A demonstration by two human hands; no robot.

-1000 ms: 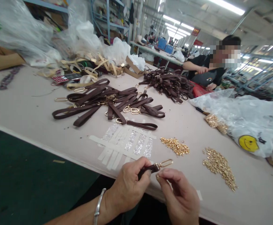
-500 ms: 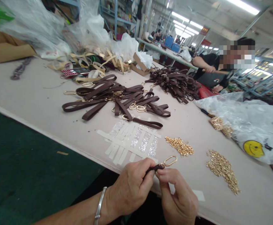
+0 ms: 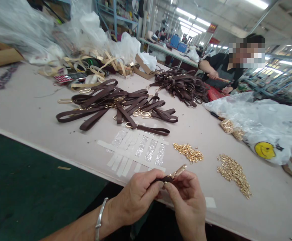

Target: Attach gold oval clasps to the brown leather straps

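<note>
- Pinching a short dark brown strap (image 3: 164, 179) between thumb and fingers, the left hand (image 3: 138, 197) holds it just over the near edge of the table (image 3: 30, 113); a silver bangle (image 3: 98, 219) sits on that wrist.
- Meeting it from the other side, the right hand (image 3: 188, 201) has thumb and forefinger pressed together on the strap's end, where a gold oval ring (image 3: 178, 171) sticks up tilted.
- Both hands touch, hovering above the table rim, with dark green floor (image 3: 22, 187) showing to the left beyond the edge.
- Just ahead of the hands lies a patch of white tape strips (image 3: 135, 152), flat on the table.
- Two heaps of small gold fittings (image 3: 188, 152) (image 3: 233, 174) lie to the right, apart from each other, with bare surface between them and the hands.
- Farther back, finished brown straps (image 3: 115, 107) are spread out, with another pile (image 3: 181, 87) beyond.
- A clear plastic bag (image 3: 263, 127) with a smiley face crowds the right side.
- A person (image 3: 223, 70) works at the table's far end.
</note>
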